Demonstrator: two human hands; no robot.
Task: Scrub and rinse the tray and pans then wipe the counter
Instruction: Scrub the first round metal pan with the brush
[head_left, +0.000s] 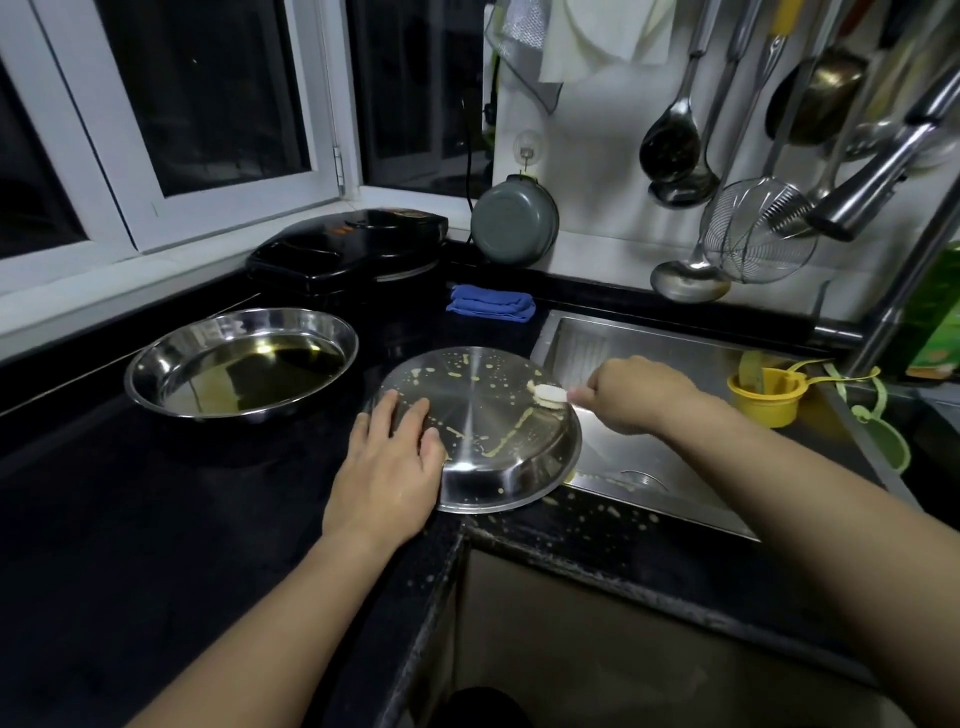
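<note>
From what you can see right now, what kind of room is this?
Most likely a home kitchen. A steel sink is set into a dark counter, ladles hang on the wall, and a hand scrapes a dirty pan.

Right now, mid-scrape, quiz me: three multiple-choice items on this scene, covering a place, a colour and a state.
1. Where does the splattered pan sit?
A. wholly in the sink
B. on the counter edge, overhanging the sink
C. on the black cooker

2. What colour is the folded cloth?
A. blue
B. red
C. white

3. What is the right hand doing?
A. hanging idle
B. holding a white scraper against the pan
C. lifting the other pan

Key: 1 B, its right rim juts past the counter; 2 A, plainly blue; 3 B, scraper tip loaded with batter.
</note>
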